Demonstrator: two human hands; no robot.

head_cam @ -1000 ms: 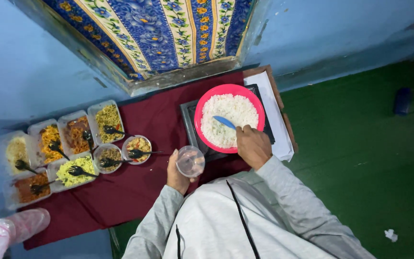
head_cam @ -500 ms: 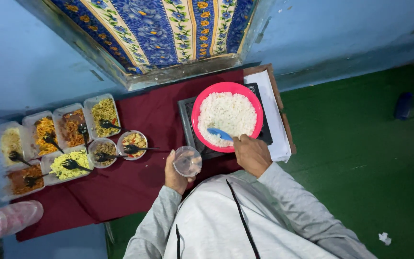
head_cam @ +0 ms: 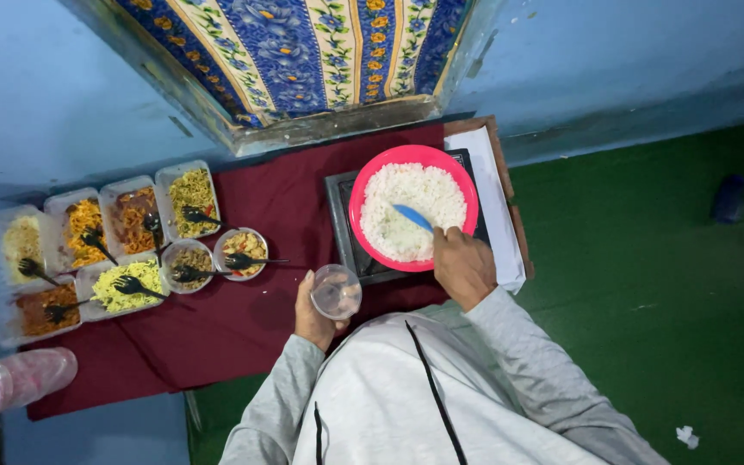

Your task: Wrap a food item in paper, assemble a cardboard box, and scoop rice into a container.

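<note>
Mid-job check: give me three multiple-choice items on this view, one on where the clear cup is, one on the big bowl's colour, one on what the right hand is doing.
1. Where is the clear cup?
A. in the left hand, over the maroon cloth
B. inside the bowl
C. on the green floor

2. What colour is the bowl of rice?
A. blue
B. pink
C. black

3. What is the right hand doing?
A. hanging empty
B. gripping a black fork
C. holding a blue spoon in the rice

Answers: 1 A, fingers wrap the cup beside the bowl; 2 B, its rim is bright pink; 3 C, the spoon's blue end lies in the white rice.
</note>
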